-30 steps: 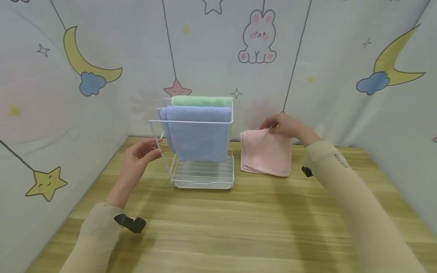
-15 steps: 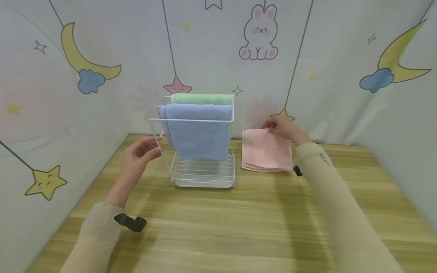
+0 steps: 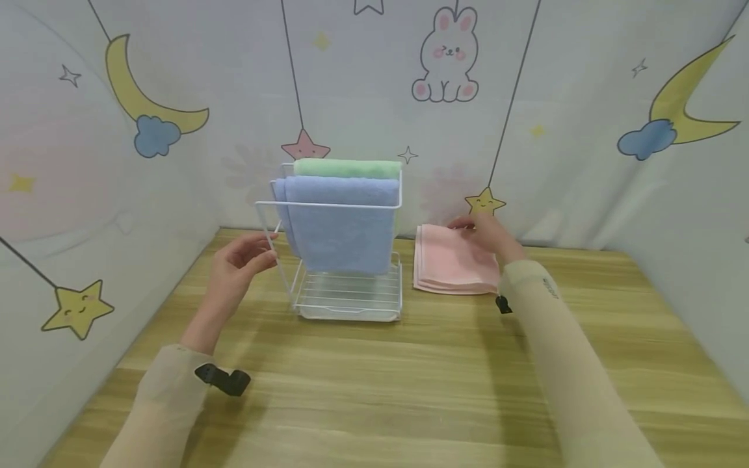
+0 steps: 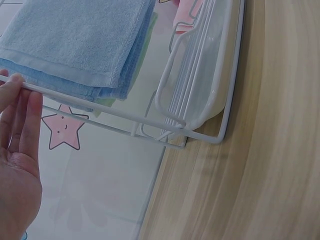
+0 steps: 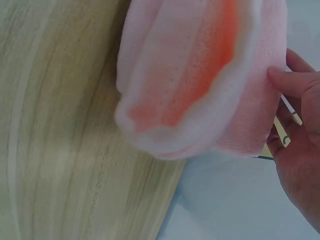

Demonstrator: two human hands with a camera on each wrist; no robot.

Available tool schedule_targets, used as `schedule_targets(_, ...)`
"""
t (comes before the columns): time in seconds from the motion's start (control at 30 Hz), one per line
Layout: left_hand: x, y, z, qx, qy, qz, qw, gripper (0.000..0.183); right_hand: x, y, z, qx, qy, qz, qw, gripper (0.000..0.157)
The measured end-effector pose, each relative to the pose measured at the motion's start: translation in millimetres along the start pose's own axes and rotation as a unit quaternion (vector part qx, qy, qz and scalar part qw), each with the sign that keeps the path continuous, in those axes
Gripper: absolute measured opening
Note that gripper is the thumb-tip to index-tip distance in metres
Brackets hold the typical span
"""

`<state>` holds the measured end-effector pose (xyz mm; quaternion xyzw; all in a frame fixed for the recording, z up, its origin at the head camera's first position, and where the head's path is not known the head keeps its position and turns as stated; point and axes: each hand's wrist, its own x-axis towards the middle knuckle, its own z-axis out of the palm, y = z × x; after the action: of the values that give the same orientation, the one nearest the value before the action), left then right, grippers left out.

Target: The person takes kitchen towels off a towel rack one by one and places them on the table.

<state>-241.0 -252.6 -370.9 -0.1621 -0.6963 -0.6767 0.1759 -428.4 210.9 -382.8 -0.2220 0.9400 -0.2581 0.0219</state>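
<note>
My left hand [image 3: 236,263] holds a side bar of the white wire rack [image 3: 350,312]; in the left wrist view, thumb and fingers [image 4: 33,112] close on that bar. A folded blue towel [image 3: 342,227] hangs over one of the rack's upper bars, and a green towel [image 3: 348,169] lies over the bar behind it. To the right of the rack, my right hand [image 3: 490,235] pinches a folded pink towel [image 3: 450,260] near its upper edge. The right wrist view shows the thumb on the pink cloth [image 5: 252,105], fingers behind it, and the lower folds bulging apart near the tabletop.
The rack stands on a wood-grain table [image 3: 374,390], with a shallow pale tray [image 4: 212,75] at its base. A white curtain [image 3: 363,78] printed with moons, stars and a rabbit closes off the back and sides.
My right hand has come slightly lower, and the pink towel leans back more, its lower edge bulging and a little higher. The left hand keeps its hold on the rack.
</note>
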Motion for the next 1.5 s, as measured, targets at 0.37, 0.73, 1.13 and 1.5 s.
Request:
schedule_targets(0.37, -1.4, -2.6, 1.7, 0.006, 0.006, -0.004, 1.0000, 0.028, -5.5, 3.6, 6.2, -0.024, -0.022, 0.026, 0.999, 0.043)
schedule_targets(0.73, 0.9, 0.3, 1.4, 0.011, 0.005, -0.002, 0.9999, 0.030, -9.0, 8.9, 4.8, -0.007, -0.054, 0.013, 0.998, 0.058)
schedule_targets(1.13, 0.0, -0.3, 0.8, 0.015, 0.004, -0.002, 0.9999, 0.028, -10.1, 16.8, 9.9, -0.040, -0.070, 0.006, 0.997, 0.064)
schedule_targets(1.5, 0.3, -0.4, 0.5, 0.014, 0.005, 0.000, 0.9999, 0.030, -14.8, 0.6, -4.4, -0.044, -0.046, -0.033, 0.997, 0.063)
